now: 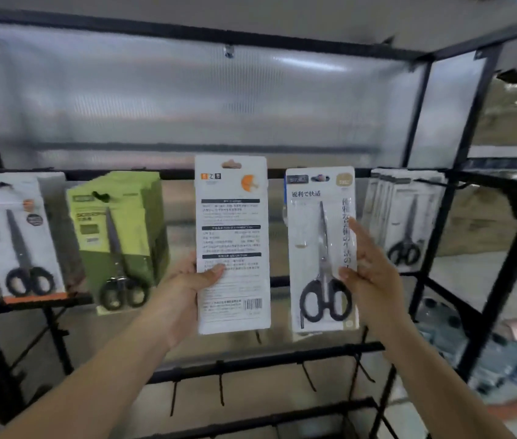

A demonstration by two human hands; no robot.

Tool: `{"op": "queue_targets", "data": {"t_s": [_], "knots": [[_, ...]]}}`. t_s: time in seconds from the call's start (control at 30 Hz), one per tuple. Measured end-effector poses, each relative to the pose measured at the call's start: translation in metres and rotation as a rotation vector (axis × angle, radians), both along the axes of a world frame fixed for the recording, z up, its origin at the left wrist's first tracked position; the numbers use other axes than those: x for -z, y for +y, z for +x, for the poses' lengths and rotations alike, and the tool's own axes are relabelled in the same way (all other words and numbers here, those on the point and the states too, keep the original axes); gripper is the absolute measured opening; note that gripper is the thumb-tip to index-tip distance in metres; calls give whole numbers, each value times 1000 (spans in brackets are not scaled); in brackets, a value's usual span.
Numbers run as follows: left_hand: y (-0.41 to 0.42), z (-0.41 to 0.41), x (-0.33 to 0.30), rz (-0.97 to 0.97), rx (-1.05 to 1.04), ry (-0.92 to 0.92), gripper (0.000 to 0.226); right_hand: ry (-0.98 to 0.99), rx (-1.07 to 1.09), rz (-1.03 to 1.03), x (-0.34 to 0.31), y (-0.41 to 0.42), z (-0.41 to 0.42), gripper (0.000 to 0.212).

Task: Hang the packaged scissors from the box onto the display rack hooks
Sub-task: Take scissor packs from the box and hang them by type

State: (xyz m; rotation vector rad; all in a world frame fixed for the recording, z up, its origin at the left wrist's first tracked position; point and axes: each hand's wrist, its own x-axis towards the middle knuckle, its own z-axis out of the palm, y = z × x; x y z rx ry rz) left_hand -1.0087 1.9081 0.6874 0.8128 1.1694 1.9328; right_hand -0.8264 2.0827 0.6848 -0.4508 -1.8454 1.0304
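Observation:
My left hand grips a white scissors package by its left edge, the printed back with a barcode turned toward me. Its hang hole sits level with the black upper rail of the display rack. My right hand holds the right edge of a second white package showing black-handled scissors; its top is at rail height, and whether it hangs on a hook I cannot tell. The box is not in view.
More packaged scissors hang along the rail: white ones at the left, a green stack, white ones at the right. A lower rail carries several bare hooks. Black frame posts stand at both sides, with a translucent panel behind.

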Motion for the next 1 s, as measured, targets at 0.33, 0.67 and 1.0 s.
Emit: {"op": "queue_targets", "data": {"t_s": [0.33, 0.67, 1.0], "knots": [[146, 86, 13, -6, 91, 3, 39, 16, 230, -43, -5, 148, 122, 73], [192, 116, 17, 36, 65, 79, 40, -226, 237, -12, -6, 204, 140, 74], [180, 121, 18, 17, 38, -6, 27, -165, 212, 230, -4, 184, 95, 47]]}}
